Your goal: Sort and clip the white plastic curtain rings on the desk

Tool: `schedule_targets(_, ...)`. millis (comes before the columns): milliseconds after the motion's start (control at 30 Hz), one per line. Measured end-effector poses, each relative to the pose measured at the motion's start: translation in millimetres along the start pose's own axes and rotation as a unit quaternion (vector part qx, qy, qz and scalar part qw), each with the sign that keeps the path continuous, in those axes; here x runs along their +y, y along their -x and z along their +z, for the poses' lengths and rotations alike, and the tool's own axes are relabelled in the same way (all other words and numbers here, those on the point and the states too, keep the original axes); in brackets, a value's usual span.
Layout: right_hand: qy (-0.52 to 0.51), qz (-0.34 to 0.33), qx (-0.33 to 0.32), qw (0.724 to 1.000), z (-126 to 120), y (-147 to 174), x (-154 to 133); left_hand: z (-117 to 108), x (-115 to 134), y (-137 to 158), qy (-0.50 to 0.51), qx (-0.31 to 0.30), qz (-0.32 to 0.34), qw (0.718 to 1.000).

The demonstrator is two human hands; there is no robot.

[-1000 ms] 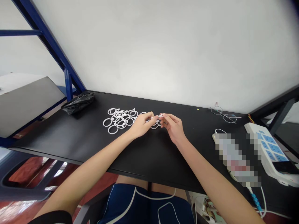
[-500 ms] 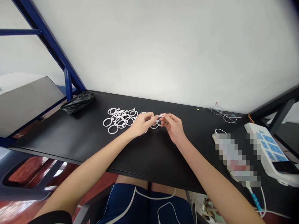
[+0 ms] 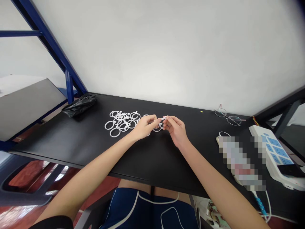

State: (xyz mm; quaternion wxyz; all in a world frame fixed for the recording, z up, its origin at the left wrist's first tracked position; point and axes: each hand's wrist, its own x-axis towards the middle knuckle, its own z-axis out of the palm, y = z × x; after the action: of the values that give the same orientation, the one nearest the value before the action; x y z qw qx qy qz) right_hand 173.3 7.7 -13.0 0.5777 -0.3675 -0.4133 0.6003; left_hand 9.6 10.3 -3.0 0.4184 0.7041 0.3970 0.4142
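Observation:
My left hand (image 3: 147, 126) and my right hand (image 3: 175, 128) meet above the middle of the black table (image 3: 152, 156). Between them is a small white piece (image 3: 163, 118), apparently part of a white curtain ring, pinched by the thumb and fingers of each hand. Most of it is hidden behind the fingertips. Just below the fingers shows another white curtain ring (image 3: 157, 129); whether it is held or lies on the table I cannot tell. Left of my left hand spreads a loose pile of white curtain rings (image 3: 115, 132), several overlapping, each with a small knob. My left hand partly covers some rings.
A crumpled black plastic bag (image 3: 79, 106) lies at the back left. Eyeglasses (image 3: 234, 120) rest near the wall at right. Closer in are a blurred-out phone (image 3: 240, 162) with its cable and a white power strip (image 3: 269, 156). A blue metal frame (image 3: 69, 84) stands left.
Almost nothing differs. My right fingers have shifted very slightly left on the small white piece; the pile of rings stays put.

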Motion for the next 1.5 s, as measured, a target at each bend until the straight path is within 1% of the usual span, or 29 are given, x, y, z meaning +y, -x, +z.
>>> schedule_targets(400,0.05,-0.012,0.019,0.998,1.6,2.0,-1.9,1.1,0.3,-0.1,-0.019,-0.001,-0.013,1.0)
schedule_targets(467,0.075,-0.026,0.033,0.996,1.6,2.5,-0.8,1.4,0.1,-0.2,-0.015,0.001,-0.014,1.0)
schedule_targets(533,0.119,-0.065,0.07,0.988,0.9,3.1,0.2,1.7,0.2,-0.1,-0.014,0.005,-0.016,1.0)
schedule_targets(633,0.201,-0.138,0.144,0.959,-3.1,2.8,-1.2,2.2,1.1,0.7,-0.032,0.017,-0.018,0.999)
schedule_targets(733,0.3,-0.169,0.181,0.921,-11.7,-0.6,-5.6,2.8,0.9,1.8,-0.091,0.042,-0.019,0.995)
schedule_targets(800,0.393,-0.183,0.181,0.883,-19.3,-4.8,-7.8,3.0,-1.5,1.8,-0.136,0.051,-0.013,0.989)
schedule_targets(867,0.474,-0.193,0.163,0.844,-27.0,-9.6,-8.2,2.8,-6.1,1.0,-0.178,0.051,0.013,0.983)
schedule_targets(900,0.5,-0.186,0.152,0.832,-30.4,-11.9,-7.6,2.7,-8.9,0.3,-0.2,0.05,0.031,0.978)
schedule_targets(933,0.509,-0.174,0.143,0.831,-33.3,-14.1,-6.7,2.5,-11.8,-0.3,-0.223,0.048,0.046,0.973)
schedule_targets(967,0.504,-0.155,0.135,0.839,-35.7,-16.1,-5.7,2.3,-14.5,-0.8,-0.246,0.046,0.057,0.966)
schedule_targets(1000,0.486,-0.135,0.128,0.854,-37.5,-18.0,-4.5,2.1,-16.8,-1.1,-0.267,0.043,0.062,0.961)
schedule_targets(1100,0.396,-0.08,0.125,0.906,-40.2,-22.2,-1.7,1.7,-20.7,-0.8,-0.315,0.029,0.061,0.947)
schedule_targets(1167,0.347,-0.054,0.127,0.928,-40.6,-24.1,-0.5,1.7,-21.4,0.1,-0.338,0.021,0.058,0.939)
schedule_targets(1233,0.318,-0.038,0.123,0.939,-40.6,-25.1,0.6,1.9,-21.7,1.0,-0.361,0.016,0.053,0.931)
schedule_targets(1333,0.312,-0.039,0.107,0.943,-39.9,-25.2,2.3,2.0,-22.1,2.1,-0.385,0.012,0.047,0.922)
schedule_targets(1433,0.3,-0.057,0.084,0.949,-39.0,-24.6,3.2,1.6,-21.7,2.6,-0.394,0.013,0.045,0.918)
schedule_targets(1500,0.293,-0.082,0.075,0.95,-39.3,-24.4,2.9,0.9,-20.5,2.6,-0.401,0.016,0.043,0.915)
